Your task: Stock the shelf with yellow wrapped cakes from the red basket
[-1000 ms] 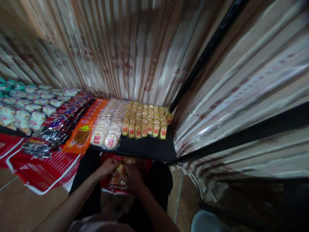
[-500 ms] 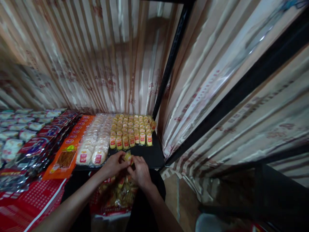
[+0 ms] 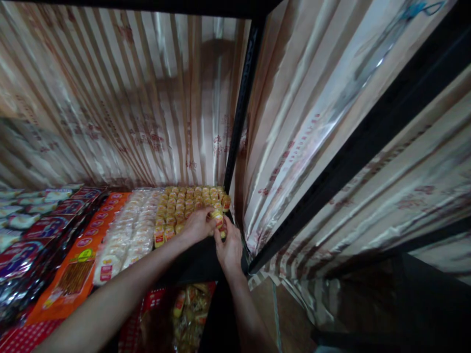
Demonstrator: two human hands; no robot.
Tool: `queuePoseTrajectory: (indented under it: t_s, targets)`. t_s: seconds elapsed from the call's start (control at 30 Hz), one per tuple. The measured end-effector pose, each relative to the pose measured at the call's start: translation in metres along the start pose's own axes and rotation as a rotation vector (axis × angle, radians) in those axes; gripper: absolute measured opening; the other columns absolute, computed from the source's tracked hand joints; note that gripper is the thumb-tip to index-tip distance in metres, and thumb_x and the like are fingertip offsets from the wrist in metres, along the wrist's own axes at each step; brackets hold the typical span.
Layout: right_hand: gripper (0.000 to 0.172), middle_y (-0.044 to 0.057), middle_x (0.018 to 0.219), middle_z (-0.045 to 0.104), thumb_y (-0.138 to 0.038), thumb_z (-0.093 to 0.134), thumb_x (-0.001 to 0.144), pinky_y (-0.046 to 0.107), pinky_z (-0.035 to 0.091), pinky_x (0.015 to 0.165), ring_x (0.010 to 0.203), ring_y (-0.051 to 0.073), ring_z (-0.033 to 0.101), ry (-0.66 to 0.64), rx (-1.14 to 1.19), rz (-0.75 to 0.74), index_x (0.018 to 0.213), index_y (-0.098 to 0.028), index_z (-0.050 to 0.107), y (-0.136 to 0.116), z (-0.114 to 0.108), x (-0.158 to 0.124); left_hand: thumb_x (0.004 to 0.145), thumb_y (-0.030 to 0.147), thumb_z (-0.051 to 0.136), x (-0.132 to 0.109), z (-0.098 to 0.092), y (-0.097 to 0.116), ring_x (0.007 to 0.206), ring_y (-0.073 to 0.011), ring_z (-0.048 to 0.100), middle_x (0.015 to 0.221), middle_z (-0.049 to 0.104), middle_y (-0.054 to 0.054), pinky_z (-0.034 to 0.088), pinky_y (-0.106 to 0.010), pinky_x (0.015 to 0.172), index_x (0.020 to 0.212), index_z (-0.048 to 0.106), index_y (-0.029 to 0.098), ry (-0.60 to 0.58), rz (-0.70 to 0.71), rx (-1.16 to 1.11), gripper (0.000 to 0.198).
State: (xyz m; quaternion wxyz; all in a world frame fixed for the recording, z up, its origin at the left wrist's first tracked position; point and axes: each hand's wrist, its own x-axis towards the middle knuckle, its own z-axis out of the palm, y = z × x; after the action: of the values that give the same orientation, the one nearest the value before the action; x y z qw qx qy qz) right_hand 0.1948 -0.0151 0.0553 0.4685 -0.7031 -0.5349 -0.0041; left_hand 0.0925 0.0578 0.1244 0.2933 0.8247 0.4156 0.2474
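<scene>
My left hand (image 3: 197, 224) and my right hand (image 3: 228, 247) meet over the front right corner of the block of small yellow snack packs (image 3: 184, 203) on the black shelf (image 3: 191, 264). Both hands pinch one small yellow pack (image 3: 218, 217) with a red label, holding it against the front row. Below the shelf edge an open red bag (image 3: 184, 314) shows more of the same yellow packs inside.
To the left of the yellow packs lie rows of pale round cakes in clear wrap (image 3: 125, 233), orange stick-snack packets (image 3: 75, 269) and dark red-blue packets (image 3: 33, 245). A black upright post (image 3: 239, 113) and striped glossy sheeting close the shelf behind and to the right.
Both hands rose out of the red bag with a yellow pack and carried it forward onto the shelf, to the front right of the yellow rows. My view tilted up.
</scene>
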Motion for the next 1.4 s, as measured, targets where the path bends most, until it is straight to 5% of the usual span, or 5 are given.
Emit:
queuePoseTrajectory:
  t_s: [0.27, 0.53, 0.93, 1.13, 1.4]
  targets:
    - [0.045, 0.015, 0.120, 0.055, -0.023, 0.034, 0.083, 0.042, 0.038, 0.096, 0.111, 0.024, 0.050, 0.158, 0.083, 0.108, 0.124, -0.010, 0.047, 0.025, 0.013, 0.038, 0.078, 0.015, 0.047, 0.072, 0.019, 0.020, 0.087, -0.0163, 0.059, 0.098, 0.064, -0.007, 0.046, -0.027, 0.082, 0.107, 0.058, 0.014, -0.039, 0.028, 0.211, 0.031]
    - [0.046, 0.016, 0.117, 0.058, -0.022, 0.034, 0.080, 0.039, 0.040, 0.095, 0.108, 0.023, 0.053, 0.155, 0.156, 0.240, 0.119, -0.008, 0.052, 0.056, 0.037, 0.060, 0.079, 0.013, 0.047, 0.109, 0.051, -0.001, 0.100, -0.0153, 0.057, 0.108, 0.063, -0.004, 0.044, -0.027, 0.092, 0.109, 0.056, 0.017, -0.063, 0.102, 0.266, 0.032]
    - [0.044, 0.016, 0.107, 0.064, -0.026, 0.032, 0.082, 0.037, 0.042, 0.088, 0.099, 0.025, 0.058, 0.092, 0.053, 0.361, 0.112, -0.008, 0.060, 0.077, 0.054, 0.076, 0.077, 0.013, 0.050, 0.118, 0.066, -0.026, 0.099, -0.0210, 0.056, 0.095, 0.066, -0.009, 0.041, -0.033, 0.093, 0.090, 0.065, 0.017, -0.127, 0.171, 0.438, 0.020]
    - [0.051, 0.015, 0.110, 0.063, -0.039, 0.025, 0.090, 0.035, 0.041, 0.087, 0.101, 0.023, 0.059, 0.058, 0.109, 0.387, 0.120, -0.010, 0.054, 0.080, 0.057, 0.099, 0.079, 0.017, 0.049, 0.121, 0.077, -0.035, 0.099, -0.0231, 0.050, 0.092, 0.063, -0.011, 0.038, -0.034, 0.094, 0.090, 0.066, 0.015, -0.025, 0.232, 0.520, 0.020]
    - [0.053, 0.009, 0.093, 0.069, -0.044, 0.019, 0.092, 0.030, 0.045, 0.075, 0.086, 0.022, 0.064, -0.125, 0.065, 0.344, 0.107, -0.017, 0.062, 0.077, 0.055, 0.116, 0.078, 0.016, 0.049, 0.122, 0.080, -0.039, 0.103, -0.0237, 0.044, 0.096, 0.058, -0.012, 0.037, -0.034, 0.095, 0.090, 0.064, 0.012, 0.007, 0.150, 0.472, 0.020]
